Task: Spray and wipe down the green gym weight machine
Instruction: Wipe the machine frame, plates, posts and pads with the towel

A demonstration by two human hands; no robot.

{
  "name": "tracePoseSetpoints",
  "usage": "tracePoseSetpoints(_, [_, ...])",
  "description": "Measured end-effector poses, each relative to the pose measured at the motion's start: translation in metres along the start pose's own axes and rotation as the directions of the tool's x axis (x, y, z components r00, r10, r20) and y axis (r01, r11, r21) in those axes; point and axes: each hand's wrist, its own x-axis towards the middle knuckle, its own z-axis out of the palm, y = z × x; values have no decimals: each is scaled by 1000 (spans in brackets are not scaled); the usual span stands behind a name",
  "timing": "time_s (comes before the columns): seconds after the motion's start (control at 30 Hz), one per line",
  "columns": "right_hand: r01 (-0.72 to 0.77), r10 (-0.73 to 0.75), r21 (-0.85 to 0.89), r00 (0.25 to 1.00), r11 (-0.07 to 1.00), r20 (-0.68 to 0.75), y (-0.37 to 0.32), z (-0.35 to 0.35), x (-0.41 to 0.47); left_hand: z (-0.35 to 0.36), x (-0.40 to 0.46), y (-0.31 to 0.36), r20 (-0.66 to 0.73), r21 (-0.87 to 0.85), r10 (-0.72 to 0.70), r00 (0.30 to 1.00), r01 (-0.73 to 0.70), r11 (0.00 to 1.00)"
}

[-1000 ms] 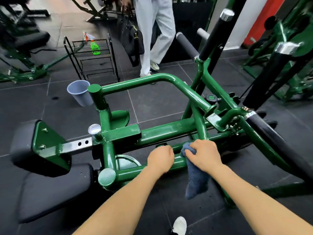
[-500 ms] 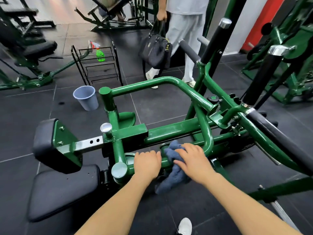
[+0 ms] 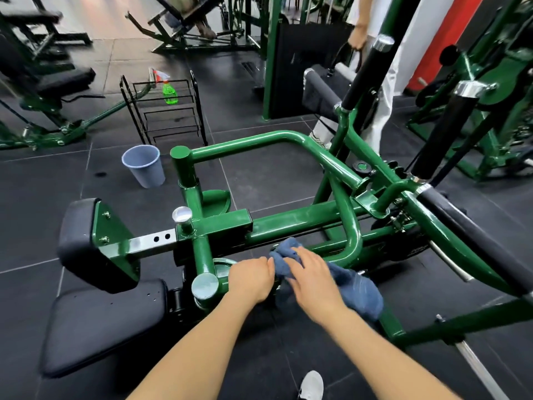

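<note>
The green weight machine [image 3: 291, 223] fills the middle of the view, with black pads at the left and black-gripped handles at the right. My left hand [image 3: 251, 280] grips a low green tube of the frame beside a round silver end cap. Just to its right, my right hand [image 3: 313, 280] lies over a blue cloth [image 3: 356, 293] with fingers spread, pressing it on the same low tube; the hand is blurred. A green spray bottle [image 3: 169, 92] stands on a black wire rack [image 3: 164, 111] far back at the left, well away from both hands.
A grey bucket [image 3: 144, 166] stands on the dark floor tiles behind the machine. A person in white trousers [image 3: 380, 111] with a bag stands at the back right. Other green machines [image 3: 49, 122] surround the spot. My white shoe [image 3: 311, 385] shows at the bottom.
My right hand has slid the cloth leftward along the low tube toward my left hand, fingers now spread over it. The view shifted, and the person behind walked to the right.
</note>
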Motion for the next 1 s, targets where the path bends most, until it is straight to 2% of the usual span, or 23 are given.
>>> tracePoseSetpoints(0.07, [76, -75, -47, 997, 996, 16, 34, -8, -4, -1, -1, -2, 9, -9, 11, 1000, -11, 1000])
tracePoseSetpoints(0.1, [32, -30, -60, 999, 998, 30, 56, -12, -7, -1, -1, -3, 16, -16, 20, 1000, -20, 1000])
tracePoseSetpoints(0.2, [-235, 241, -114, 970, 965, 35, 98, -19, -10, -2, 0, -5, 31, -29, 45, 998, -45, 999])
tracePoseSetpoints(0.27, [-298, 302, -135, 953, 945, 15, 89, -11, -5, -3, -1, -5, 24, -21, 52, 998, -52, 998])
tracePoseSetpoints(0.33, [-293, 292, -116, 956, 949, -30, 60, -3, 1, -5, -2, -5, 43, -50, 33, 999, -31, 998])
tracePoseSetpoints(0.5, [-168, 163, -42, 981, 985, -106, -12, 15, 3, -17, 7, -9, 175, -317, -12, 985, 67, 946])
tracePoseSetpoints(0.53, [-128, 126, -24, 988, 991, -91, -24, 18, 3, -22, 7, -11, 182, -297, -5, 983, 60, 953])
tracePoseSetpoints(0.6, [-30, 30, 4, 998, 1000, -49, -36, 21, -1, -30, 2, -17, 141, -115, 13, 990, 4, 993])
tracePoseSetpoints(0.67, [132, -132, -1, 989, 991, -59, -19, 15, -5, -37, -5, -25, 87, 36, 49, 995, -53, 998])
tracePoseSetpoints(0.73, [268, -268, -11, 963, 963, 18, 13, 9, -9, -41, -9, -37, 42, 73, 34, 999, -37, 997])
tracePoseSetpoints(0.77, [283, -282, -13, 958, 959, 44, 28, 7, -9, -43, -12, -44, 13, 68, 16, 1000, -17, 998])
tracePoseSetpoints(0.8, [231, -231, -3, 971, 973, 61, 36, 7, -8, -44, -15, -52, -16, 54, -8, 1000, 9, 999])
tracePoseSetpoints(0.87, [-15, 13, 45, 999, 999, 43, 28, 7, -1, -43, -22, -65, -63, 33, -61, 996, 63, 997])
tracePoseSetpoints(0.93, [-196, 196, 23, 981, 980, 18, -4, 13, 10, -37, -32, -73, -83, 15, -119, 989, 121, 993])
tracePoseSetpoints(1.0, [-187, 187, 5, 982, 982, 10, -38, 17, 23, -28, -39, -77, -89, -39, -189, 978, 187, 982])
